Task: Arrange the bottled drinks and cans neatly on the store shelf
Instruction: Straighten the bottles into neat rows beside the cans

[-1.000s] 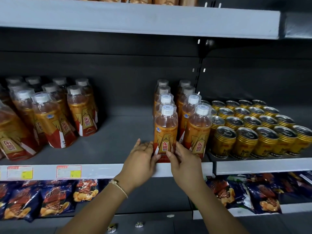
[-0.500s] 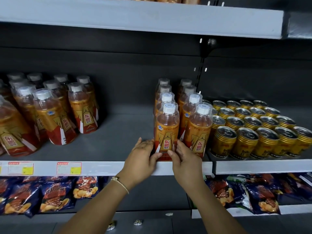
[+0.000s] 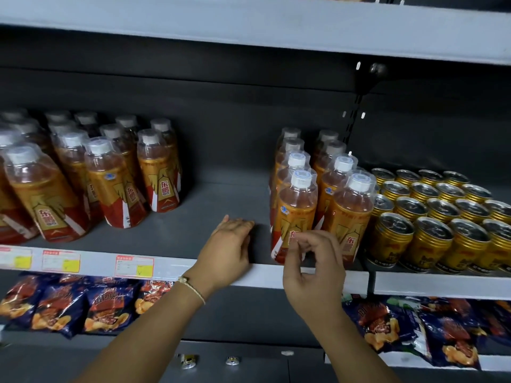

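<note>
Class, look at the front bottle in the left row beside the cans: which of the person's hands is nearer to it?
Right. The right hand is directly in front of the front bottle, fingertips at its label. The left hand is off to its left, apart from it.

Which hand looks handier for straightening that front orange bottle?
Probably the right hand: its fingertips sit at the front orange plastic bottle, while the left hand rests apart over the bare grey shelf.

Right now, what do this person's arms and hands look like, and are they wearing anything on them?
Both forearms are bare, with no sleeves or gloves in view. The left hand has a thin pale braided cord bracelet around its wrist. The right hand and its wrist carry nothing: no ring or watch is visible.
</note>
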Tool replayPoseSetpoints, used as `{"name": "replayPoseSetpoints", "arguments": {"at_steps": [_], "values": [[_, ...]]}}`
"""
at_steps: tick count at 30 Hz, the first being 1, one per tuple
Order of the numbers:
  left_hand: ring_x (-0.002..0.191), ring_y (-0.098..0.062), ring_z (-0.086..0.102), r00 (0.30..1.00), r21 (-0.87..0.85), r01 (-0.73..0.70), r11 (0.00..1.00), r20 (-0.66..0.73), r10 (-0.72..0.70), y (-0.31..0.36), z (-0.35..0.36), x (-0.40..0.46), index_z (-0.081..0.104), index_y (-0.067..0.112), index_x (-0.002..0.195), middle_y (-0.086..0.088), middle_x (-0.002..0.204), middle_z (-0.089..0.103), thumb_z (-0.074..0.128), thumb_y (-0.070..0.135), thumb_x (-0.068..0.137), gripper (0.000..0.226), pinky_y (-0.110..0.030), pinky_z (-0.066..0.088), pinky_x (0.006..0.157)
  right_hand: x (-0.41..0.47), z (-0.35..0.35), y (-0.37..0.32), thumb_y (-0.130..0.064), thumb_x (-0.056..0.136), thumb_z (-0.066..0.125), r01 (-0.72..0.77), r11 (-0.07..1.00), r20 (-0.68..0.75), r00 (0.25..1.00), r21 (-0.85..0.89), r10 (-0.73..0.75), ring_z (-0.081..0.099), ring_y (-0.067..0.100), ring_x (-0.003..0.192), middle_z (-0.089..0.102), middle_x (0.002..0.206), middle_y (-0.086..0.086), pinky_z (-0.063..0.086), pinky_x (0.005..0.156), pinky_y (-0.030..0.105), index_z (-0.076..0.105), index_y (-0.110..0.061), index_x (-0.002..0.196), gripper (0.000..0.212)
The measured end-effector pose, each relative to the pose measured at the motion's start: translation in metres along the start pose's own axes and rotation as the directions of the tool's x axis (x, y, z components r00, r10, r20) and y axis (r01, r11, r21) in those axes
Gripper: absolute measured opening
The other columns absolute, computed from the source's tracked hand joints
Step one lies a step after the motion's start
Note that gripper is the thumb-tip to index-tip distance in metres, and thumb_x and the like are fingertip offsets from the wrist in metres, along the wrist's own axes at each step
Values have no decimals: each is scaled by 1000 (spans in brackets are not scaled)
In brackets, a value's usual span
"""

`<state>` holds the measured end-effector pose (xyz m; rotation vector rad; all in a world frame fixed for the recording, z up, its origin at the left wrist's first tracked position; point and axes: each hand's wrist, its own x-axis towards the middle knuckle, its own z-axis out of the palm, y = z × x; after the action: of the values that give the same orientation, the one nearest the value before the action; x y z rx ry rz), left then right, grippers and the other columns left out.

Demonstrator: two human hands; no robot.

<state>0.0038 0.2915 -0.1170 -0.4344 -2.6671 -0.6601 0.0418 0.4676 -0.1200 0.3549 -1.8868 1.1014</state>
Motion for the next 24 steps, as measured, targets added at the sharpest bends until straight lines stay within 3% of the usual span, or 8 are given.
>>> {"name": "replayPoseSetpoints", "arguments": {"at_steps": [6,9,12,15,18,21,24], "values": [[128,-32,49,993,45,88,995,-80,-84,-35,-36,10,52,1,137,-17,137,55,53,0,84,53,-30,29,114,6,38,-25,0,82,64,52,992,103,993,119,-64,61,9,83,60,101,-2,47,78,15,69,-5,100,19],[133,-33,44,975,22,183,983,-135,-178,-61,-54,9,47,2,141,-18,143,49,52,1,85,57,-31,31,114,8,63,-30,8,80,68,17,990,196,980,138,-44,61,7,86,60,102,2,49,78,15,68,-4,104,27],[135,-34,41,949,-1,239,971,-212,-234,-86,-70,7,42,3,145,-19,147,43,52,0,83,63,-33,30,114,12,92,-33,2,84,69,-68,993,286,957,94,38,60,4,86,56,102,-9,49,77,13,67,-11,112,31],[135,-36,39,920,-39,283,958,-270,-283,-108,-80,6,37,3,147,-18,150,37,55,-3,79,71,-34,32,112,18,126,-34,-5,87,69,-174,985,405,901,12,155,61,6,93,52,106,-15,52,81,20,64,-16,122,37],[137,-35,37,913,-66,271,960,-297,-278,-121,-80,3,33,0,148,-19,150,35,57,-5,75,77,-33,31,112,27,168,-31,-8,88,69,-218,975,486,847,-46,213,61,14,107,58,116,-5,53,89,25,60,-12,130,43],[138,-37,35,915,-66,237,969,-320,-245,-134,-78,-4,28,-5,148,-24,148,36,60,-7,72,83,-34,27,113,37,211,-28,-15,89,72,-227,970,584,777,-84,233,56,11,120,60,132,2,50,99,27,54,-12,139,53],[140,-36,32,922,-106,203,974,-313,-226,-142,-77,-7,19,-6,150,-24,150,33,56,-5,72,86,-36,26,116,47,247,-30,-19,83,79,-335,939,651,697,-77,302,54,11,125,57,138,4,46,107,34,50,-12,143,67]]}}
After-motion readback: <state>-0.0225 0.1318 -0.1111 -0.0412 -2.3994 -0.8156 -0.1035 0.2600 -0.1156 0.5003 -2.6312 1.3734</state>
